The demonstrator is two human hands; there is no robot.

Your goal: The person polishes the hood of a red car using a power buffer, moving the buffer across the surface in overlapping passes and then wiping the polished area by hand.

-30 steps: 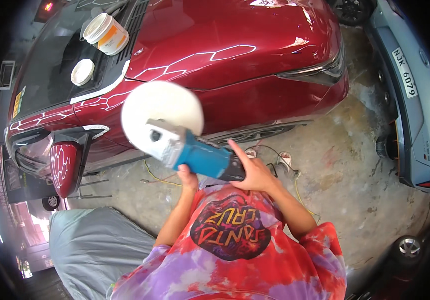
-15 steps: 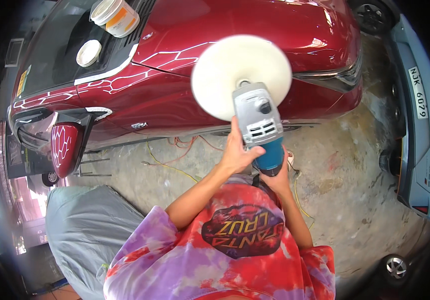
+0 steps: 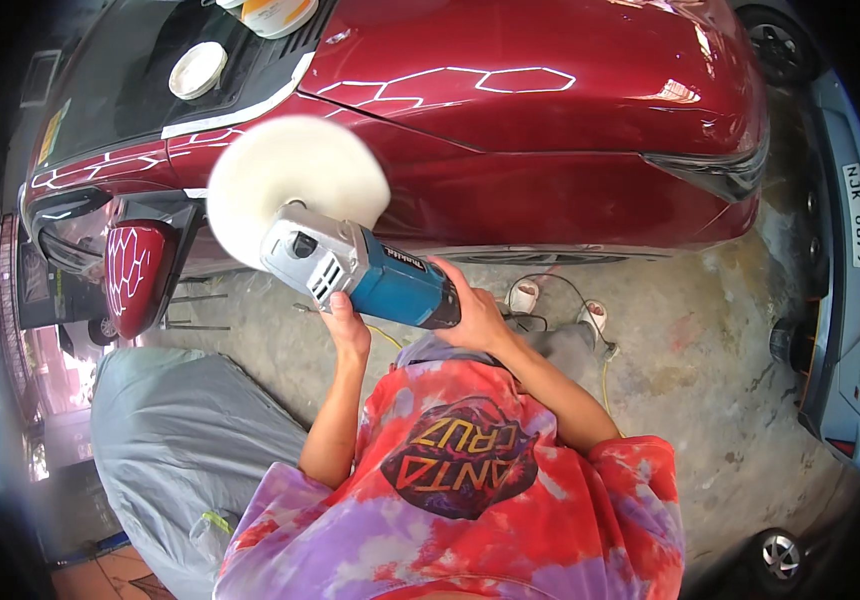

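Note:
A car polisher (image 3: pixel 395 280) with a blue body and grey metal head lies slantwise in front of me, held in both hands. Its head end is by my left hand (image 3: pixel 346 328), whose fingers close on the underside of the grey head, thumb up. Around the rear of the blue body my right hand (image 3: pixel 478 315) is wrapped. The round white polishing pad (image 3: pixel 290 175), blurred at its edge, overlaps the side of the red car (image 3: pixel 550 190) near the windscreen's base. Whether the pad touches the paint I cannot tell.
A white tub (image 3: pixel 278 14) and a white round lid or dish (image 3: pixel 198 70) rest by the windscreen. The red side mirror (image 3: pixel 137 277) juts out at left. A grey cover (image 3: pixel 185 450) drapes something lower left. A cord (image 3: pixel 580 290) runs by my feet; a pale-blue car (image 3: pixel 855 300) stands right.
The polisher has swung left, its pad moving from the front fender toward the windscreen base. Its body now points more sideways, and my right hand has come up at its rear.

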